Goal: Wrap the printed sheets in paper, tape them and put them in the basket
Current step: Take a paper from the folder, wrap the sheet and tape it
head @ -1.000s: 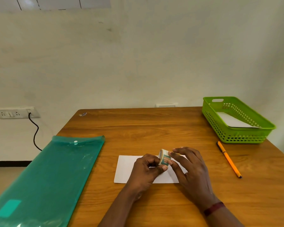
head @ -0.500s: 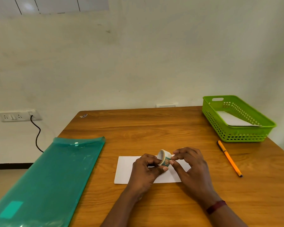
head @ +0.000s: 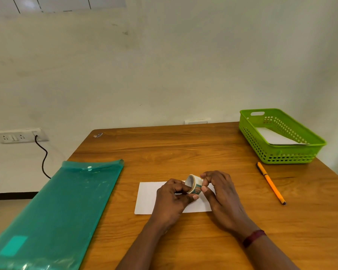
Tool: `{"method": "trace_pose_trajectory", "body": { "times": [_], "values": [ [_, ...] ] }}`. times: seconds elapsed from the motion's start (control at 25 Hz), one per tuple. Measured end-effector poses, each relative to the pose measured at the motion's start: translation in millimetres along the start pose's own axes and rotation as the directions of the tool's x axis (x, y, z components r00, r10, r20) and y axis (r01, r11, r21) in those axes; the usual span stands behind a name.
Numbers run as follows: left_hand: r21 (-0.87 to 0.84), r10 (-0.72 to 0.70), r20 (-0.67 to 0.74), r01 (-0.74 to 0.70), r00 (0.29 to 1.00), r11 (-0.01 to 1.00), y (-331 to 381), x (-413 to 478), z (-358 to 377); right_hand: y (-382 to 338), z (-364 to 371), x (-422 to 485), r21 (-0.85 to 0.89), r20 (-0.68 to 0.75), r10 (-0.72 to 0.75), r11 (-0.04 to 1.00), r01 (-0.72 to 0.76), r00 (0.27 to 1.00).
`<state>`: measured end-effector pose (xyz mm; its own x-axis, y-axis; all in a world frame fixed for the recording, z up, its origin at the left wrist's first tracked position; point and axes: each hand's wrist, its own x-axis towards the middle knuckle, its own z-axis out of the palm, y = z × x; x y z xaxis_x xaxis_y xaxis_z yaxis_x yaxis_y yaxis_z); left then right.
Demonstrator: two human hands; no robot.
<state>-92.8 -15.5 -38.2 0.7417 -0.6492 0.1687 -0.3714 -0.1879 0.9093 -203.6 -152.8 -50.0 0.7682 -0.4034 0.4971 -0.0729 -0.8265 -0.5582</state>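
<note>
Hiding: your hands cover the middle of the white paper (head: 146,197) lying on the surface (head: 183,149).
Left hand (head: 173,197): curled round the tape roll (head: 193,185), just above the paper.
Right hand (head: 220,193): thumb and forefinger pinch the roll's outer face; the loose end is too small to see.
Right of your hands: orange pen (head: 270,185).
Left of your hands: green folder (head: 66,207), cut off by the frame.
Basket (head: 281,156): beyond the pen, with a white sheet (head: 275,136) inside.
</note>
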Motion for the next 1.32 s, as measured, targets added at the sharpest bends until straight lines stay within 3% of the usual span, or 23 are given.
{"method": "trace_pose_trajectory", "body": {
  "times": [0.4,0.76,1.32],
  "values": [
    [0.041,-0.016,-0.011,0.016,1.000,0.999,3.3,-0.3,1.0,-0.6,0.8,-0.8,-0.001,0.034,-0.011,1.000,0.011,0.999],
    [-0.014,0.007,0.005,-0.007,1.000,1.000,0.9,-0.5,0.1,-1.2,1.3,-0.4,0.059,-0.079,-0.048,0.997,0.052,0.996],
    [0.033,0.008,-0.003,-0.007,1.000,0.999,5.1,-1.2,1.1,-1.4,0.7,-0.1,0.014,-0.029,-0.075,0.997,0.076,0.997]
  ]
}}
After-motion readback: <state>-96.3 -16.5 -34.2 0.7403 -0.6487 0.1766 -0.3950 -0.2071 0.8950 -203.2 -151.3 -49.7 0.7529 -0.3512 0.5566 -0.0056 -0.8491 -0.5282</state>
